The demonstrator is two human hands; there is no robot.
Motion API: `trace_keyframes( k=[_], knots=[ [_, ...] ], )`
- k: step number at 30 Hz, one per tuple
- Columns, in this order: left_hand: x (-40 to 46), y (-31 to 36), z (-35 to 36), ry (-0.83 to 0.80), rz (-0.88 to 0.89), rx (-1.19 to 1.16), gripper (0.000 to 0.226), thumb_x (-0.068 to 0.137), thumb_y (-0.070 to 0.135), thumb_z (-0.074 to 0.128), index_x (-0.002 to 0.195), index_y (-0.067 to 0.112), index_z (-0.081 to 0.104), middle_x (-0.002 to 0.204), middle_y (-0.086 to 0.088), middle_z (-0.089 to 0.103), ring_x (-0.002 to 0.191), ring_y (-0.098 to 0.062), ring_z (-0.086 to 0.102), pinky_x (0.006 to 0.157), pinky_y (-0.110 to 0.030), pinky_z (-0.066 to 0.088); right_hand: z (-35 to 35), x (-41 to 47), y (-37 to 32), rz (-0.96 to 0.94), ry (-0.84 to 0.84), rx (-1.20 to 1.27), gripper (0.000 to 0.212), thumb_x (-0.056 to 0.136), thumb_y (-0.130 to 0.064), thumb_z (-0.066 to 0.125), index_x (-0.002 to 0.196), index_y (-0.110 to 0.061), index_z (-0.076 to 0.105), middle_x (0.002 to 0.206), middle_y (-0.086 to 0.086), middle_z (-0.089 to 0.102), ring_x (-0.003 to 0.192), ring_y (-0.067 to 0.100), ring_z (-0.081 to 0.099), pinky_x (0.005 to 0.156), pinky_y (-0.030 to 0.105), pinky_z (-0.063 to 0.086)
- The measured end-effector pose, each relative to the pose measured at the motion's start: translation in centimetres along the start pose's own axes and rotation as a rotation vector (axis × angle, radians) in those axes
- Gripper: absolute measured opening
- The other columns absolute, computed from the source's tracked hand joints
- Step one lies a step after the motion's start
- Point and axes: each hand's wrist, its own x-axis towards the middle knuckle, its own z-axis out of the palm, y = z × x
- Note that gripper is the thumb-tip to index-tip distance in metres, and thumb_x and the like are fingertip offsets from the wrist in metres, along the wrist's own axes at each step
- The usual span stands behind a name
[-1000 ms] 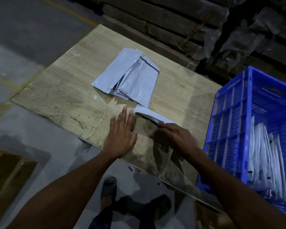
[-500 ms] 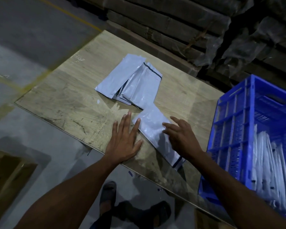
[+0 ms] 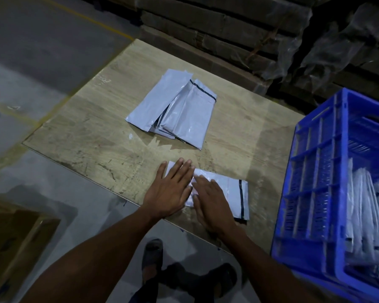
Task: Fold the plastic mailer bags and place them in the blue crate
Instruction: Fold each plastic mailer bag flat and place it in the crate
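a single mailer bag (image 3: 222, 189) lies flat near the front edge of the wooden board (image 3: 79, 132), with the left hand (image 3: 171, 191) and right hand (image 3: 212, 204) both pressing it, fingers straight and grasping nothing. the film looks thin, light, limp and slick, so it is likely best pinned by the palm and lifted at a corner. the unfolded stack (image 3: 173, 110) lies well apart; the blue crate (image 3: 315, 193), holding upright folded bags, stands just right, with open board between.

One mailer bag (image 3: 232, 189) under two hands, one blue crate (image 3: 315, 193).
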Motion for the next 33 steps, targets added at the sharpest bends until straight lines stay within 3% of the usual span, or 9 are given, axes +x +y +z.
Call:
trace_keyframes(
  k=[4, 8, 16, 19, 22, 24, 26, 31, 33],
  knots=[
    [0.3, -0.1, -0.2, -0.045, -0.009, 0.015, 0.064, 0.106, 0.046, 0.025, 0.165, 0.02, 0.024, 0.173, -0.001, 0.013, 0.16, -0.024, 0.01, 0.123, -0.059, 0.016, -0.1, 0.4, 0.8, 0.125, -0.154, -0.189, 0.064, 0.107, -0.049, 0.012, 0.16, -0.015, 0.02, 0.167, 0.0, 0.019, 0.155, 0.015, 0.009, 0.123, 0.049, 0.011],
    [0.4, -0.3, -0.4, -0.07, -0.023, 0.008, 0.068, 0.106, 0.047, 0.026, 0.166, 0.018, 0.015, 0.174, 0.001, 0.005, 0.16, -0.027, 0.002, 0.125, -0.058, 0.013, -1.0, -1.1, 2.6, 0.236, -0.208, -0.287, 0.075, 0.102, -0.063, 0.004, 0.161, -0.019, 0.017, 0.169, 0.001, 0.01, 0.156, 0.019, 0.005, 0.122, 0.055, 0.005],
    [0.5, -0.2, -0.5, -0.099, -0.025, 0.01, 0.069, 0.105, 0.049, 0.023, 0.166, 0.02, 0.011, 0.174, 0.002, 0.001, 0.16, -0.03, -0.004, 0.126, -0.058, 0.012, -2.7, -3.8, 4.9, 0.414, -0.226, -0.224, 0.082, 0.097, -0.076, 0.011, 0.16, -0.028, -0.011, 0.166, -0.005, -0.024, 0.152, 0.019, -0.024, 0.124, 0.053, -0.002],
    [0.5, -0.2, -0.6, -0.101, -0.026, 0.013, 0.069, 0.106, 0.049, 0.023, 0.166, 0.02, 0.01, 0.174, 0.002, 0.0, 0.16, -0.031, -0.005, 0.125, -0.059, 0.012, -3.1, -3.6, 4.0, 0.536, -0.237, -0.163, 0.091, 0.092, -0.082, 0.009, 0.158, -0.026, -0.019, 0.163, -0.002, -0.032, 0.148, 0.02, -0.033, 0.121, 0.058, -0.012],
    [0.5, -0.1, -0.6, -0.105, -0.025, 0.009, 0.069, 0.105, 0.049, 0.022, 0.166, 0.02, 0.011, 0.174, 0.001, -0.001, 0.16, -0.031, -0.005, 0.125, -0.059, 0.011, -3.3, -3.2, 2.4, 0.441, -0.215, -0.243, 0.095, 0.092, -0.082, 0.011, 0.16, -0.022, -0.013, 0.165, 0.008, -0.026, 0.151, 0.028, -0.026, 0.119, 0.061, -0.015],
    [0.5, -0.2, -0.5, -0.104, -0.018, 0.011, 0.069, 0.105, 0.049, 0.021, 0.166, 0.019, 0.011, 0.174, 0.001, -0.001, 0.16, -0.031, -0.006, 0.125, -0.059, 0.011, -2.8, -2.8, 2.1, 0.179, -0.219, -0.301, 0.086, 0.097, -0.076, 0.016, 0.162, -0.022, 0.005, 0.169, 0.006, -0.009, 0.155, 0.03, -0.01, 0.119, 0.068, -0.002],
    [0.5, -0.4, -0.5, -0.11, -0.014, 0.002, 0.069, 0.105, 0.05, 0.02, 0.166, 0.019, 0.012, 0.174, 0.0, -0.001, 0.16, -0.032, -0.006, 0.125, -0.059, 0.011, -2.5, -2.3, 2.6, 0.062, -0.264, -0.293, 0.078, 0.099, -0.073, 0.016, 0.162, -0.025, 0.014, 0.17, 0.0, -0.002, 0.155, 0.029, -0.006, 0.117, 0.07, 0.009],
    [0.6, -0.3, -0.5, -0.105, -0.036, -0.013, 0.072, 0.104, 0.06, 0.017, 0.167, 0.026, 0.008, 0.174, 0.001, -0.005, 0.157, -0.041, -0.017, 0.127, -0.057, 0.006, -3.5, -2.8, 5.0, 0.194, -0.34, -0.274, 0.09, 0.091, -0.083, 0.009, 0.161, -0.029, -0.006, 0.168, -0.001, -0.018, 0.153, 0.026, -0.02, 0.122, 0.06, -0.003],
    [0.7, -0.3, -0.6, -0.095, -0.042, -0.014, 0.073, 0.103, 0.063, 0.016, 0.166, 0.028, 0.009, 0.174, 0.002, -0.004, 0.156, -0.042, -0.017, 0.127, -0.056, 0.004, -4.0, -3.3, 5.0, 0.21, -0.275, -0.244, 0.092, 0.093, -0.08, 0.02, 0.162, -0.022, 0.005, 0.168, 0.007, -0.01, 0.154, 0.029, -0.013, 0.123, 0.059, -0.002]
  ],
)
